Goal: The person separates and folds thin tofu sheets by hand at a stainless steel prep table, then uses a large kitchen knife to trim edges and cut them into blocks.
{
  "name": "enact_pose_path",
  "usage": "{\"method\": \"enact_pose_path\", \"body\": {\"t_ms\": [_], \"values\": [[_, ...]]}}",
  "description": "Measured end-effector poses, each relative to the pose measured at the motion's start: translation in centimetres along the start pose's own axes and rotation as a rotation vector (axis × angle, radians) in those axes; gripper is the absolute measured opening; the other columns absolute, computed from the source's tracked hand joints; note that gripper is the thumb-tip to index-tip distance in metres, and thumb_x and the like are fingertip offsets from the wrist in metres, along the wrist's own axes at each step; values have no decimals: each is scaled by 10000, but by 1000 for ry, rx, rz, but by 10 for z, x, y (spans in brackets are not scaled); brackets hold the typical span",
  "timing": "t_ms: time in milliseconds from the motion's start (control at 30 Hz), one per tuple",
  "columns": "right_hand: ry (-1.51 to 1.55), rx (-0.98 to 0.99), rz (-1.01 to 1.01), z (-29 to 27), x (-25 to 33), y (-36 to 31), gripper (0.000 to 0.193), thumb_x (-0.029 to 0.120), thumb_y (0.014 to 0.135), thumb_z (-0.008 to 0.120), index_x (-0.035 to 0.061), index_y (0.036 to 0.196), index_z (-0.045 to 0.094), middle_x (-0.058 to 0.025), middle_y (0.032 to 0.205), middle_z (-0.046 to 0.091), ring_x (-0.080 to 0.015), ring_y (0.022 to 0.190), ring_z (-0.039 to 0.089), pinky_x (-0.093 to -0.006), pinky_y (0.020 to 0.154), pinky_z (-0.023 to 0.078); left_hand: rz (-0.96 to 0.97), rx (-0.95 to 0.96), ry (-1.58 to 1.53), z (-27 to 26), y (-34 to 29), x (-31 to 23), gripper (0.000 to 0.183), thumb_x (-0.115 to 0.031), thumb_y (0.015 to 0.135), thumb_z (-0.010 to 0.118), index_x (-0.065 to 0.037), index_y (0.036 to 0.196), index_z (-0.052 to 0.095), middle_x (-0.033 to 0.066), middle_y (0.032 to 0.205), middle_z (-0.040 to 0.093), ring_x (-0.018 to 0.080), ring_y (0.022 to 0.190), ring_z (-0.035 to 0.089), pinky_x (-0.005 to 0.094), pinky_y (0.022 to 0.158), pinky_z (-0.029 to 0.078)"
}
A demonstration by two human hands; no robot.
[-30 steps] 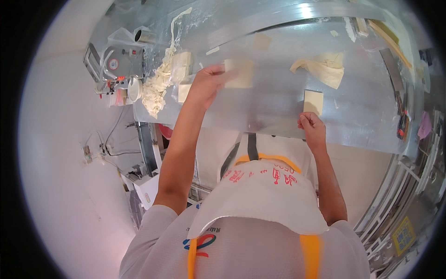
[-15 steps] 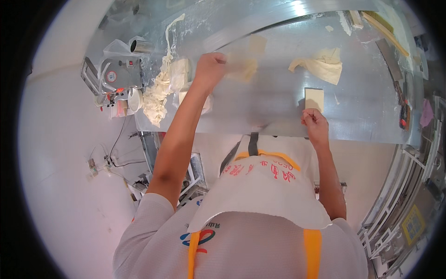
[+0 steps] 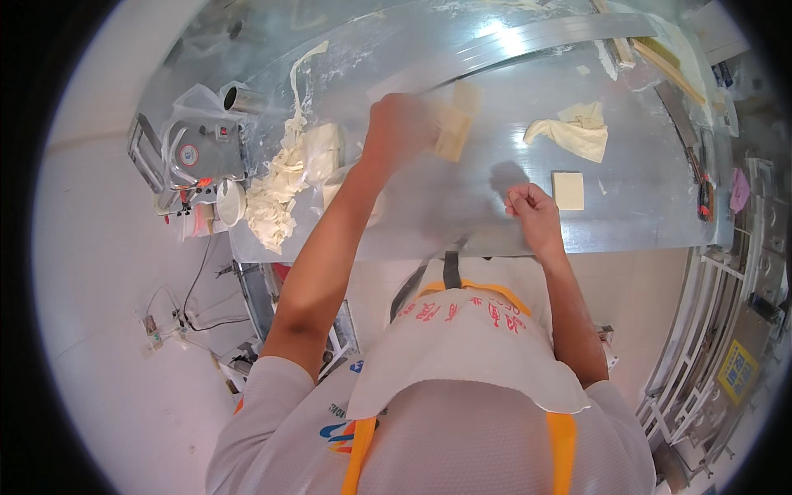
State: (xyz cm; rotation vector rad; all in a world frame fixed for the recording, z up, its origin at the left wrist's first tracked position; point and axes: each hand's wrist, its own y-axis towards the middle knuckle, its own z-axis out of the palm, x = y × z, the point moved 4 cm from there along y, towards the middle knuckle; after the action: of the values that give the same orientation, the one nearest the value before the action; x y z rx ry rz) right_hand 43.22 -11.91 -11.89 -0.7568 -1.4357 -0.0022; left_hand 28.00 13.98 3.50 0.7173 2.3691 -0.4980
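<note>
My left hand (image 3: 402,132) is over the middle of the metal bench, its fingers smeared by motion, so what they hold cannot be told. Just right of it lie a pale flat dough piece (image 3: 453,136) and a fainter one (image 3: 468,97) beyond it. My right hand (image 3: 535,216) is near the front edge, fingers curled and pinched together; anything between them is too small or hidden to make out. Close to its right sits a square of pale dough sheet (image 3: 568,190). Farther off rests a folded, crumpled dough sheet (image 3: 576,136).
At the left are heaped dough scraps (image 3: 272,194), a wrapped pale block (image 3: 322,152), a metal appliance (image 3: 194,148), a white tub (image 3: 230,202) and a steel cylinder (image 3: 242,100). A long metal strip (image 3: 544,48) lies at the back, a long blade (image 3: 678,115) at the right.
My right hand has moved left, off the dough square, which now shows whole. My left hand has shifted right, toward the flat dough pieces. The view has tilted slightly.
</note>
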Motion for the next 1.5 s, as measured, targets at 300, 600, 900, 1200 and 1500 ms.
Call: {"method": "enact_pose_path", "body": {"t_ms": [300,600,900,1200,1500], "values": [[138,67,27,22,9,5,203,146,1082,643,-17,1174,722,-56,981,736,-127,891,683,-274,825,557,-5,46,53,-27,-18,-37,283,-187,777,934,4,921,783,14,770,708,99,684,610,275,611,468],[192,117,53,24,20,15,230,144,1088,625,-44,1188,712,-96,1048,750,-172,935,721,-319,894,591,-55,97,-169,-36,-34,-48,288,-175,820,924,25,968,780,33,839,742,94,725,627,281,625,472],[371,441,-237,90,67,47,437,293,1116,530,-11,1426,579,-124,1383,644,-255,1286,622,-417,1118,490,-114,238,-586,-33,-51,-68,220,-92,870,870,19,1026,763,38,916,736,96,807,646,276,722,499],[1459,800,337,108,110,26,797,612,1159,259,-16,1633,386,-147,1679,457,-331,1561,422,-499,1304,329,-274,64,-222,-33,-44,-3,259,-122,869,895,23,1037,762,39,891,718,97,785,624,277,680,486],[1266,689,310,87,139,5,677,521,1166,415,-52,1514,509,-149,1425,640,-274,1350,582,-424,1162,447,-316,89,-541,-38,-62,21,309,-134,922,870,25,1154,742,46,1018,752,103,896,670,264,801,517]]}}
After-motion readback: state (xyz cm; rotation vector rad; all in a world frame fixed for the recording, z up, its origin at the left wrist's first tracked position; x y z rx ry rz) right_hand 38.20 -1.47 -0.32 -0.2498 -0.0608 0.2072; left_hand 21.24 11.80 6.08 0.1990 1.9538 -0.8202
